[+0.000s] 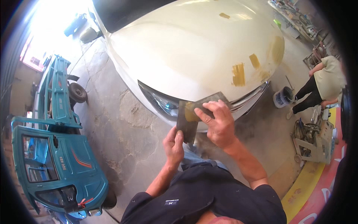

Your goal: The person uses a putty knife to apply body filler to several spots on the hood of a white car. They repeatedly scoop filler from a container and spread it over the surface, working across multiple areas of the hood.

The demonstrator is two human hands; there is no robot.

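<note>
My left hand [173,146] grips the lower end of a dark flat putty plate [186,127], thumb on top. A dab of yellow-brown putty [191,112] lies on its upper part. My right hand [220,125] holds a second dark flat putty spreader [214,99], fingers spread along its face; its left end overlaps the first plate at the putty. Both are held up in front of a white car's hood [167,56], close to the headlight [166,105]. Yellow-brown putty patches [238,74] mark the hood's front right, with a smaller patch [224,15] farther back.
A blue-green cargo vehicle [71,153] stands at the left, beside cracked concrete floor [130,112]. At the right are a bucket [283,98], a bending person [328,80] in a light top, and a wheeled machine [311,140]. A cluttered bench [298,18] lies at the far right.
</note>
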